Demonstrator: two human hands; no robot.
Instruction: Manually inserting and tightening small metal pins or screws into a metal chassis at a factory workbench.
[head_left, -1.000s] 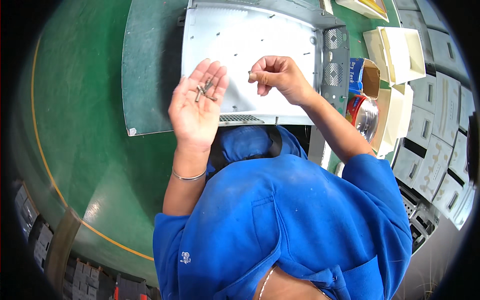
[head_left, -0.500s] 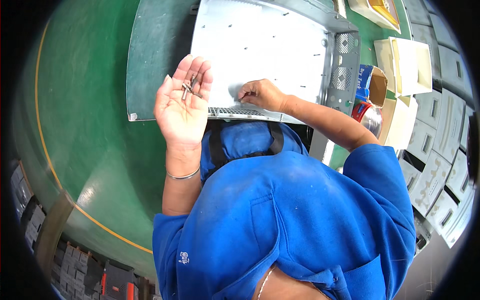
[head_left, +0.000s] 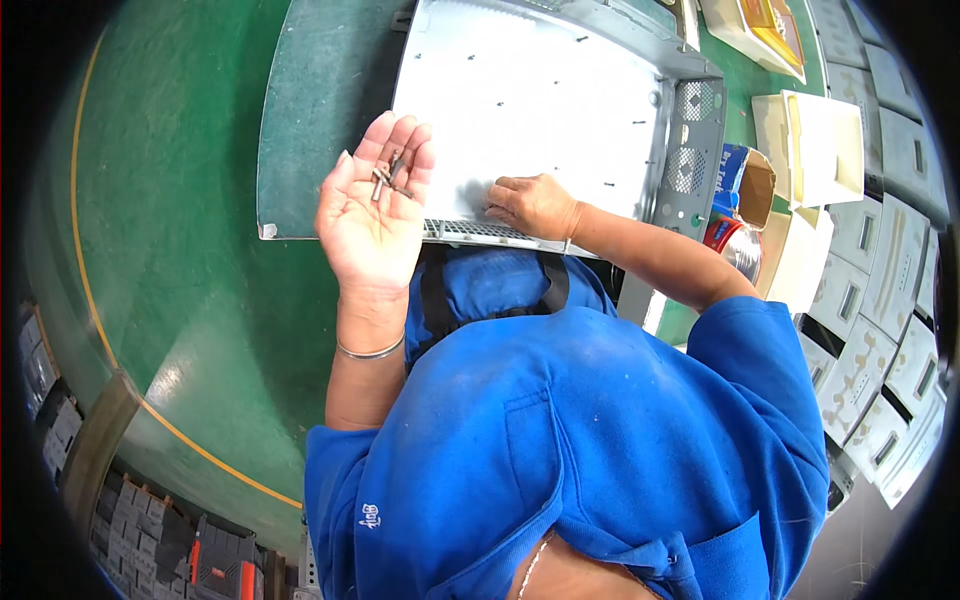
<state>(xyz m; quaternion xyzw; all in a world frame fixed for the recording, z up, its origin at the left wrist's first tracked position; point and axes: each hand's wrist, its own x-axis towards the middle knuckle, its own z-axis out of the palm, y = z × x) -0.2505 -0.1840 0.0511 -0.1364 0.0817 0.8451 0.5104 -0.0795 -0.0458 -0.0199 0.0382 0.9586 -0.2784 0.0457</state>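
My left hand (head_left: 375,225) is held palm up with its fingers slightly cupped. Several small metal studs (head_left: 390,178) lie loose across the palm and lower fingers. A wide metal chassis (head_left: 540,130) lies in front of me, with several thin studs standing on its bright inner panel. My right hand (head_left: 540,205) is closed and rests low over this panel, close to the perforated near edge (head_left: 475,230). Its fingertips point down and left, and whatever they hold is hidden from view.
Right of the chassis stand cream plastic bins (head_left: 810,145), an opened blue cardboard box (head_left: 745,185) and a red-rimmed reel (head_left: 735,245). Grey-white metal housings (head_left: 870,320) are stacked at far right. A yellow line (head_left: 80,230) crosses the green floor on the left.
The whole view has shifted slightly, with the chassis and both hands appearing a little further right and lower. My right fingers have curled in more; the studs stay in my left palm.
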